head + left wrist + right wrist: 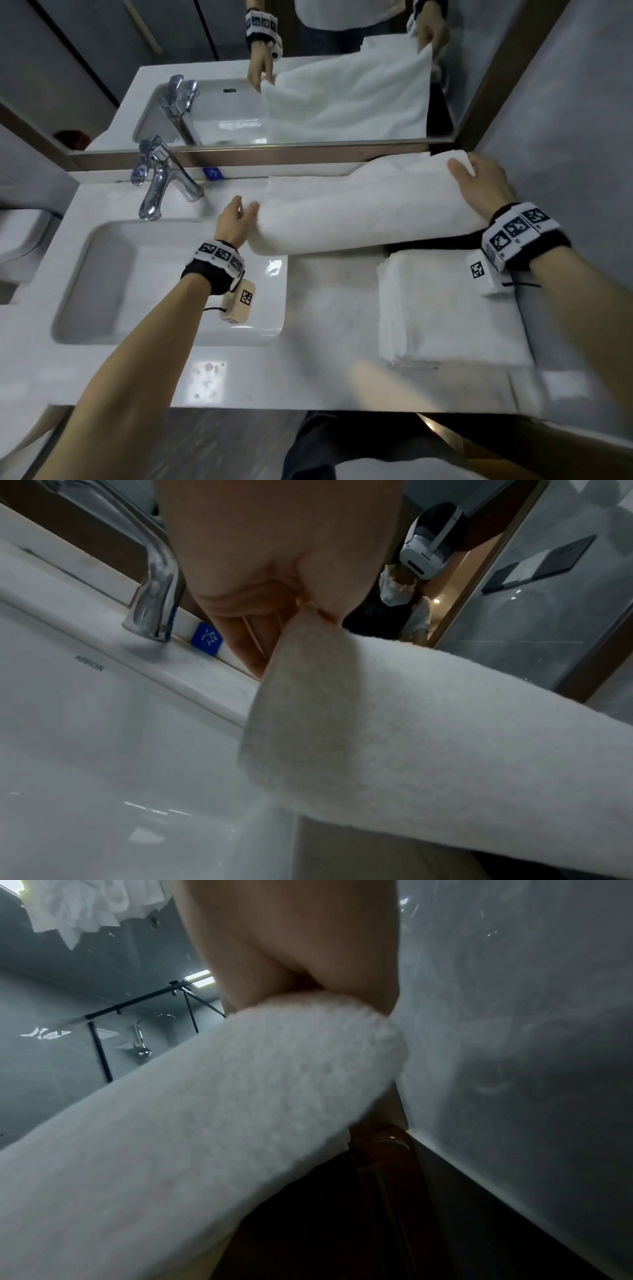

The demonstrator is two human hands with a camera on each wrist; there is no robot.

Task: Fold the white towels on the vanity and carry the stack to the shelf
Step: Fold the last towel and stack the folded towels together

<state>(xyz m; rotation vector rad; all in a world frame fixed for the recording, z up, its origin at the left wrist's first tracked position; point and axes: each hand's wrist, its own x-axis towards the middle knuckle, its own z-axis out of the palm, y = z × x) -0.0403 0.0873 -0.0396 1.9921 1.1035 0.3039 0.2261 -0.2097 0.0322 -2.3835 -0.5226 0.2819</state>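
Observation:
A white towel (pixel 363 209) is stretched between both hands, lifted above the back of the vanity counter (pixel 308 370) and doubled over along its length. My left hand (pixel 238 219) pinches its left end beside the faucet; the left wrist view shows that end (pixel 394 723) clamped between thumb and fingers. My right hand (pixel 479 185) grips the right end near the wall, thumb on top, and the right wrist view shows the towel (pixel 212 1110) wrapped under my palm. A stack of folded white towels (pixel 452 315) lies on the counter below my right wrist.
A chrome faucet (pixel 161 178) stands behind the white sink basin (pixel 102 281) on the left. A mirror (pixel 239 85) runs along the back and a grey wall (pixel 565 120) closes the right side. A toilet (pixel 20 236) sits at far left.

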